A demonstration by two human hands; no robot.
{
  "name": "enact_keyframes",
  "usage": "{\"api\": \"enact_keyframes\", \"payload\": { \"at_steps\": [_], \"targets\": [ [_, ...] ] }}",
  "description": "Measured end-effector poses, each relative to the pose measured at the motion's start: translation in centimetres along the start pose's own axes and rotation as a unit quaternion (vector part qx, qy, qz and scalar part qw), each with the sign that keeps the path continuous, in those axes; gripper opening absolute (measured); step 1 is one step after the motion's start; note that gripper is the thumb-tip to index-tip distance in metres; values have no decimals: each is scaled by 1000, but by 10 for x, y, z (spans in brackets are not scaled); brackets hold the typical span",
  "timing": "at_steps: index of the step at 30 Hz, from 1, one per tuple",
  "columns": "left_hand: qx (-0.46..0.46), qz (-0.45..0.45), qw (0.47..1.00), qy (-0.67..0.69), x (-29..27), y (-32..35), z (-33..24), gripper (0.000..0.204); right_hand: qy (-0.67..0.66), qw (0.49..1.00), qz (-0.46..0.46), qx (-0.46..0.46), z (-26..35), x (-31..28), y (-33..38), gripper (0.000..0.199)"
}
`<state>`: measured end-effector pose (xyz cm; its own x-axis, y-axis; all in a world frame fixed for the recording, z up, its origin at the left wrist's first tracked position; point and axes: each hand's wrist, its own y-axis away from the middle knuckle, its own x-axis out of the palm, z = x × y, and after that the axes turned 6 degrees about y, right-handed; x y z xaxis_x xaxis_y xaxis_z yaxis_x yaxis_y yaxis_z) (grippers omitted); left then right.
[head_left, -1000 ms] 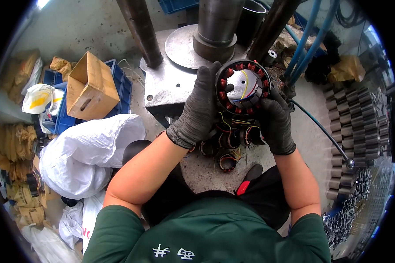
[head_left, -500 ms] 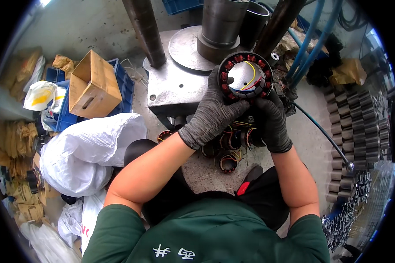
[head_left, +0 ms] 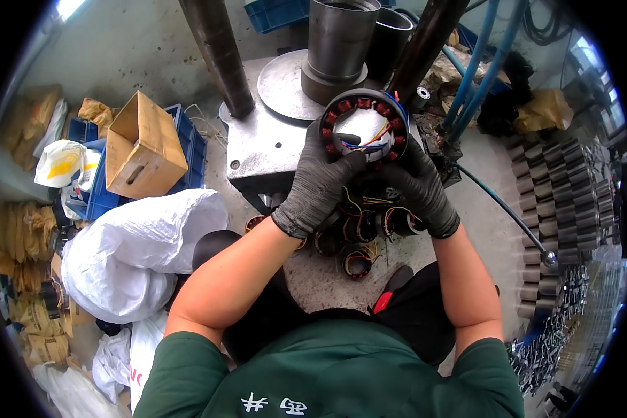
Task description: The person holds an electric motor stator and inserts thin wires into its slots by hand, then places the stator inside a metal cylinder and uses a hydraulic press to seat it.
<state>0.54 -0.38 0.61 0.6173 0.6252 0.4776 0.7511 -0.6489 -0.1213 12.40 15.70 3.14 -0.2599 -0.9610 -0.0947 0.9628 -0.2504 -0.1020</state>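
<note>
While left fingers [head_left: 352, 164] clasp the wound ring [head_left: 346, 106] at left, right fingers [head_left: 418, 160] seemingly hold its lower right.

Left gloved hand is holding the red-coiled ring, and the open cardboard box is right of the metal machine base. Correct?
Not quite: the head view shows the open cardboard box left of the metal machine base. The left gloved hand is holding the red-coiled ring.

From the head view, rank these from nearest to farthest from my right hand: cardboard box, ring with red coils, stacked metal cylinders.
Measured from the right hand:
1. Ring with red coils: right by the hand, up and to its left.
2. Stacked metal cylinders: over on the right side.
3. Cardboard box: far across on the left.
</note>
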Motion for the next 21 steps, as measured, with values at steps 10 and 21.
{"api": "enact_keyframes", "payload": {
  "at_steps": [10,21],
  "targets": [
    [-51,-18,988,148,-6,-3,-15,59,467,853,-217,78,-79,-112,-60,58],
    [-72,-28,976,206,-12,-2,-20,73,548,795,-222,134,-108,-124,-78,43]
  ]
}}
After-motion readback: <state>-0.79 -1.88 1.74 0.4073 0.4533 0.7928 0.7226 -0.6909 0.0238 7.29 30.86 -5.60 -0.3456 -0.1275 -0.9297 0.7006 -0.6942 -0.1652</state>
